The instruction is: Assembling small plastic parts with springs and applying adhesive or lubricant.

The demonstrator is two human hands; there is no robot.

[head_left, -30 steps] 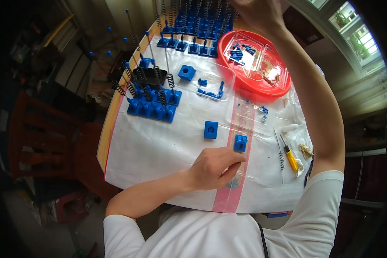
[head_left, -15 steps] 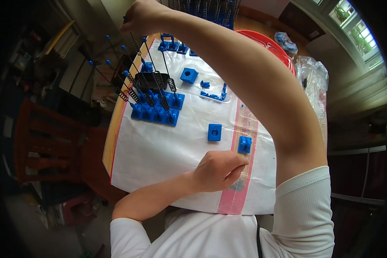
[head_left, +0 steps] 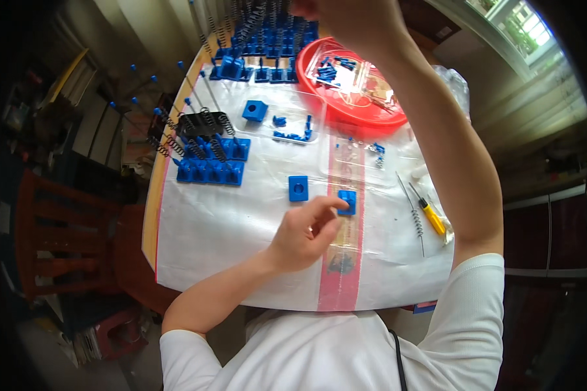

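Hands differ in the head view: the left hand [head_left: 304, 233] hovers loosely curled, forefinger tip touching a small blue block [head_left: 347, 202] lying on the surface's [head_left: 228, 221] pink stripe, while the right hand [head_left: 346, 16] is raised at the top edge, its grip impossible to tell. Another blue block [head_left: 298, 188] lies just beside; a red bowl [head_left: 372, 116], a yellow screwdriver [head_left: 431, 216] and blue spring racks [head_left: 210, 171] stand around, the right forearm crossing over the bowl.

Round wooden table [head_left: 151, 195] at centre, covered w/ white plastic sheet [head_left: 228, 228]. Red-brown wooden chair [head_left: 59, 241] at 9 o'clock. Window [head_left: 522, 29] at 1–2 o'clock, daylight + greenery outside. Dark cabinet [head_left: 541, 221] at 3 o'clock. Cluttered floor at 7–8.
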